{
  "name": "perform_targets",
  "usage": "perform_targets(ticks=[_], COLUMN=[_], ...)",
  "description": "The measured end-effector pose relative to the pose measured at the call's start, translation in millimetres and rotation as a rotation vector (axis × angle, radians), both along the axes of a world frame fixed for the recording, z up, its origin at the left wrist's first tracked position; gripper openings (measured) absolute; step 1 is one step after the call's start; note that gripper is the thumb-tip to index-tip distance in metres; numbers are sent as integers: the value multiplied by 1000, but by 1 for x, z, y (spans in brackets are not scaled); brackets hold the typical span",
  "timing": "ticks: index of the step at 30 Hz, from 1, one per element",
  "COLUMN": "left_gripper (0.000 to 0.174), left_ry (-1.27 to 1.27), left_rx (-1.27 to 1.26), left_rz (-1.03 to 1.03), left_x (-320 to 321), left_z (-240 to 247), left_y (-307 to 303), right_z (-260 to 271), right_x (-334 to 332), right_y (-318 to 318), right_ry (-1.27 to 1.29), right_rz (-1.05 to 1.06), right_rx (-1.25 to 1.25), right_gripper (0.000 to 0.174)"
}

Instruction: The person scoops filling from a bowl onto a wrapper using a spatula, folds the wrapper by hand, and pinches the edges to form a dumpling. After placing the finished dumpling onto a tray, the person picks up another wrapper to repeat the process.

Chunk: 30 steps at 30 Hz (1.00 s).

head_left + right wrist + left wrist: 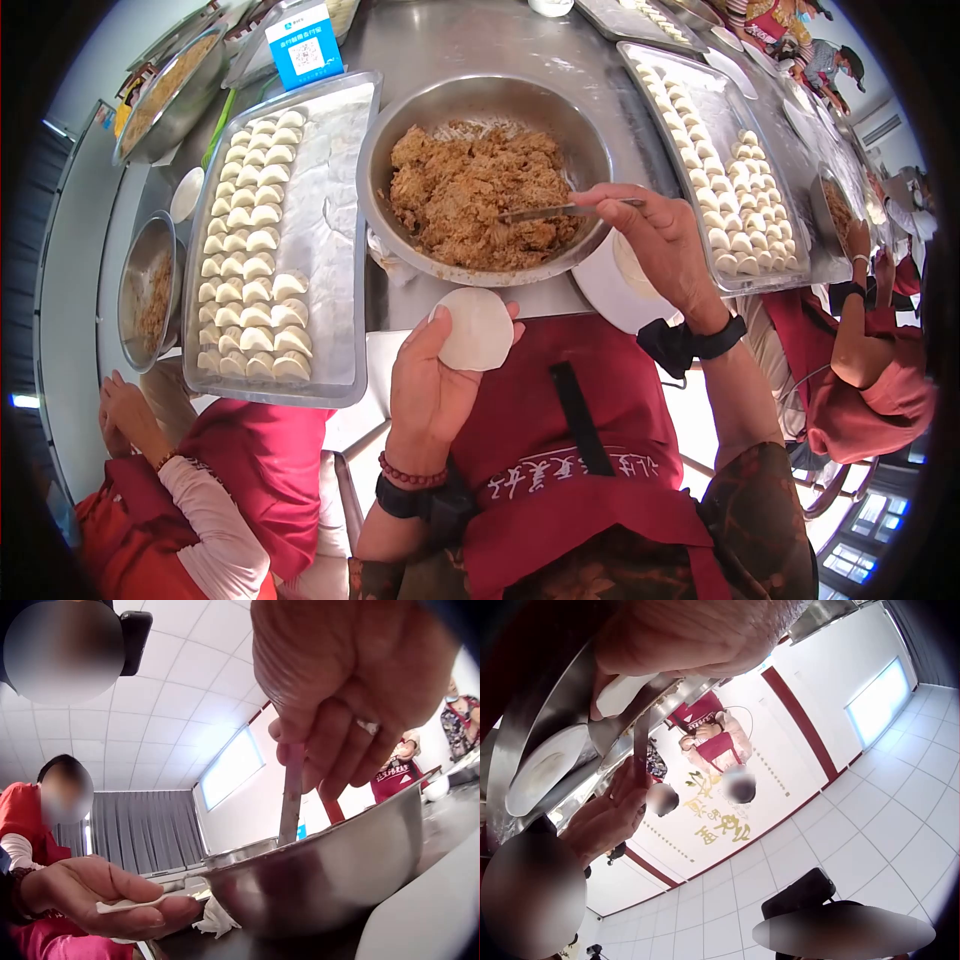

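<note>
A round white dumpling wrapper (pixel 476 330) lies across the fingers of my left hand (pixel 425 390), with the thumb at its near left edge. In the right wrist view the wrapper (pixel 135 904) appears thin and flat on that hand. My right hand (pixel 655 240) grips a flat metal strip-like utensil (pixel 570 210) by its end, over the right rim of a large steel bowl (pixel 375 215). Brown minced filling (pixel 480 190) fills much of the bowl and hides the utensil's far end. The utensil (pixel 291 799) slants down into the bowl in the right wrist view.
A metal tray (pixel 335 270) with rows of shaped dumplings stands left of the bowl. Another dumpling tray (pixel 735 100) lies to the right. A white plate (pixel 620 290) sits by the bowl's right side. People in red aprons sit close on both sides.
</note>
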<state>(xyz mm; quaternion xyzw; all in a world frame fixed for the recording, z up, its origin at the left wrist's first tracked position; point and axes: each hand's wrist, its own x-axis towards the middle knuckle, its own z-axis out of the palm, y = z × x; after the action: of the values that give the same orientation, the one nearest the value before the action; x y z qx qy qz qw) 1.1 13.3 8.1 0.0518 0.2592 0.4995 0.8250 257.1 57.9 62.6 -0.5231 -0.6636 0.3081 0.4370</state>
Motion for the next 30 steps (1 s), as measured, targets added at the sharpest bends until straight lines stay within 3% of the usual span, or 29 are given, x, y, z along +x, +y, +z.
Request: perform_targets(ticks=[6,12,24,30], left_gripper=[38,40,51,51], left_ry=[10,-4,-99,-97], left_rx=[9,13,63,76], left_rz=[3,5,-18,-8], left_x=[2,4,9,8], left_z=[0,3,8,13], left_y=[2,4,9,6], right_z=[-13,-5,2,-3], right_x=[-4,-3,-4,-7], right_y=[-8,-10,-19,-26], right_ry=[-23,-14,179,453], right_rz=[51,68,23,-85], right_rx=[61,-37,-242,-327], right_gripper=[19,20,27,30])
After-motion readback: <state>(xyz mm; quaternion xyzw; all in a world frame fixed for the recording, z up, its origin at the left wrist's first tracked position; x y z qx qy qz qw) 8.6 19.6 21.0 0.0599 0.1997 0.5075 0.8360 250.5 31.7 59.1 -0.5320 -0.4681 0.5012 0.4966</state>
